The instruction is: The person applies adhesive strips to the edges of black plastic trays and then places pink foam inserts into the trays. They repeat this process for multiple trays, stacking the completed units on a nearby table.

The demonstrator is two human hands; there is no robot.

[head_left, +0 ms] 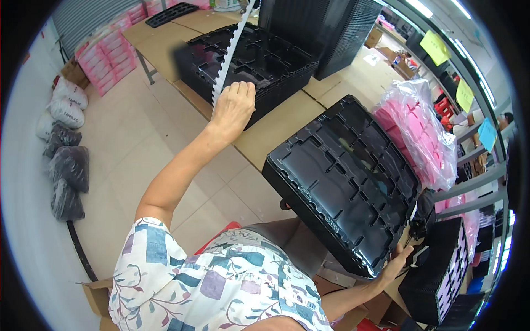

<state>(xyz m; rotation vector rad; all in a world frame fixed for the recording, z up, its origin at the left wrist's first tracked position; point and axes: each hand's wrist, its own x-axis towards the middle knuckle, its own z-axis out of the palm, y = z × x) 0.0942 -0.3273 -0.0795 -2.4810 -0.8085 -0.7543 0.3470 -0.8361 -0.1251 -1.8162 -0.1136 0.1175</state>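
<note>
My left hand [234, 106] is raised ahead of me, its fingers closed round a long whitish strip with a toothed edge [231, 51]. The strip stands almost upright and passes in front of a stack of black moulded plastic trays [276, 91] on the table. Lower right, a thick black plastic tray stack [353, 182] lies tilted towards me, its pocketed top facing up. My right hand [395, 263] grips the near right corner of these trays, with some fingers hidden behind them. A small black object [420, 257] is close by that hand; its kind is unclear.
Cardboard covers the table [256, 144]. Tall black tray stacks [342, 38] stand at its far side. A pink tray bundle in clear plastic [417, 132] sits right, beside a metal frame [469, 198]. More black trays [436, 270] stand lower right. Filled bags [69, 160] line the left wall.
</note>
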